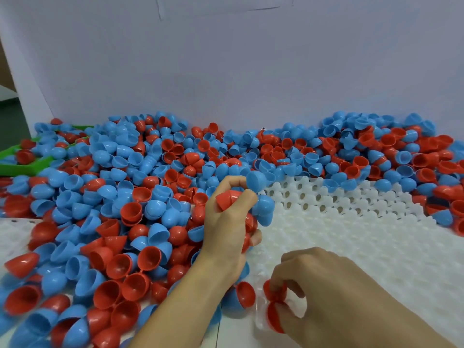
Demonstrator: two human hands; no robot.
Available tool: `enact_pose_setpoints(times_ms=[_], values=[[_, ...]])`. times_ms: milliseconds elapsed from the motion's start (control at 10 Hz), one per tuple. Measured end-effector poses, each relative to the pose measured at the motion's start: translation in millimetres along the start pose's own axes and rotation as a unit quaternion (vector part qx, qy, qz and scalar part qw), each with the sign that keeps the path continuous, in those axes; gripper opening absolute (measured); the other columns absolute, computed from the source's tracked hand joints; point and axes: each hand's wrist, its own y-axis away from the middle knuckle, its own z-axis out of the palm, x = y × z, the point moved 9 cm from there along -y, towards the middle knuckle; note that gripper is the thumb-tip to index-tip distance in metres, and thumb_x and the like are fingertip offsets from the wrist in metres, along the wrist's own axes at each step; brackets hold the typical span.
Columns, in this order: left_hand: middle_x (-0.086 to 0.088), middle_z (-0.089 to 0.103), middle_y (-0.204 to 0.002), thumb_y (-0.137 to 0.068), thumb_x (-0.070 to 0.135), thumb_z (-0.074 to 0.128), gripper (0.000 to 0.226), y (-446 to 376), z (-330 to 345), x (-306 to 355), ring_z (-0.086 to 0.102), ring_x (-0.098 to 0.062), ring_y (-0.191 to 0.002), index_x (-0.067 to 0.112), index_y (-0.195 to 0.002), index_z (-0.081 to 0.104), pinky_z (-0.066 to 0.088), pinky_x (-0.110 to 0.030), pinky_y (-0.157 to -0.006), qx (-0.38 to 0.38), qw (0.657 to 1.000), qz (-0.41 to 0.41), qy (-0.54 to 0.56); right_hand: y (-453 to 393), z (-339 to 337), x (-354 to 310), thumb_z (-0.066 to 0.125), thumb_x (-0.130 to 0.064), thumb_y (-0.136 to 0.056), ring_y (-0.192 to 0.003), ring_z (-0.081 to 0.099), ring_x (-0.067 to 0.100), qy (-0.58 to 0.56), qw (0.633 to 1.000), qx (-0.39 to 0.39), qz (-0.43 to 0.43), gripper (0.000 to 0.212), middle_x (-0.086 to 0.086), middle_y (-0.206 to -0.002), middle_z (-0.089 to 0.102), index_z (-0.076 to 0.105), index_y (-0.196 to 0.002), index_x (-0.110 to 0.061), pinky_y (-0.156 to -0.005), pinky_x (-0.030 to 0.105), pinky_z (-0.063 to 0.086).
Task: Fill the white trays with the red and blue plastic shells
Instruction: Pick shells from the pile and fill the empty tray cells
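Note:
A big heap of red and blue plastic shells (130, 197) covers the table's left and back. A white dimpled tray (351, 222) lies at the right with its cups bare. My left hand (228, 222) is raised over the tray's left edge and grips a bunch of shells: a red shell (227, 198) under the thumb and a blue shell (263, 207) sticking out to the right. My right hand (326, 290) is low at the tray's near left corner, its fingers pinching a red shell (275, 290), with another red shell (275, 318) just below it.
A plain pale wall (226, 71) stands right behind the heap. A green tray (22, 164) pokes out at the far left, partly buried in shells. Another white tray's (15, 237) edge shows at the left under the heap. Shells also ring the tray's back and right side.

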Motion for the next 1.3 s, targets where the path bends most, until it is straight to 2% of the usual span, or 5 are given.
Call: enact_pose_setpoints(times_ms=[100,300,500,1200,1300], values=[[0.0,0.048,-0.056,-0.07,0.016,0.058,0.013,3.0,-2.7,-3.9,0.032,-0.012,-0.045,0.027,-0.07,0.064,0.028,-0.018,-0.038,-0.005,1.0,-0.013,0.017,77.9,-118.3,114.4,0.059,-0.066,-0.074,-0.083,0.052,-0.002,-0.01,0.999,-0.035,-0.013,0.032,-0.036,-0.092,0.049,0.065,-0.098,-0.047,-0.062,0.018,0.039],[-0.002,0.047,-0.06,-0.07,0.015,0.058,0.014,12.8,-1.9,-5.4,0.032,-0.011,-0.044,0.026,-0.075,0.065,0.028,-0.018,-0.038,-0.031,0.999,-0.021,0.038,95.3,-152.7,121.8,0.047,-0.06,-0.078,-0.083,0.054,0.003,-0.105,0.993,0.052,-0.012,0.029,-0.018,-0.086,0.06,0.068,-0.088,-0.042,-0.063,0.021,0.042],[-0.003,0.059,-0.073,-0.071,0.015,0.057,0.017,17.3,5.3,-10.4,0.043,-0.011,-0.052,0.026,-0.079,0.068,0.031,-0.018,-0.036,-0.074,0.993,-0.054,0.069,98.0,-186.4,156.0,0.055,-0.035,-0.089,-0.065,0.06,0.009,-0.298,0.911,0.284,0.027,0.007,-0.005,-0.074,0.063,0.062,-0.087,-0.035,-0.053,0.021,0.047],[-0.007,0.069,-0.078,-0.091,0.005,0.052,0.037,15.9,-8.7,-15.9,0.07,-0.02,-0.076,0.029,-0.07,0.071,0.04,-0.024,-0.037,0.023,0.993,-0.086,0.076,96.7,-177.0,181.4,0.07,-0.018,-0.089,-0.071,0.067,0.032,-0.415,0.841,0.333,0.094,0.019,0.006,-0.072,0.069,0.064,-0.073,-0.026,-0.063,0.047,0.054],[-0.011,0.065,-0.078,-0.091,0.004,0.052,0.028,14.8,-7.5,-18.8,0.068,-0.019,-0.067,0.025,-0.08,0.068,0.037,-0.023,-0.037,0.017,0.993,-0.089,0.071,94.1,-174.0,181.3,0.074,-0.012,-0.087,-0.063,0.066,0.024,-0.42,0.845,0.32,0.09,0.018,-0.001,-0.076,0.071,0.067,-0.081,-0.028,-0.05,0.029,0.051]])
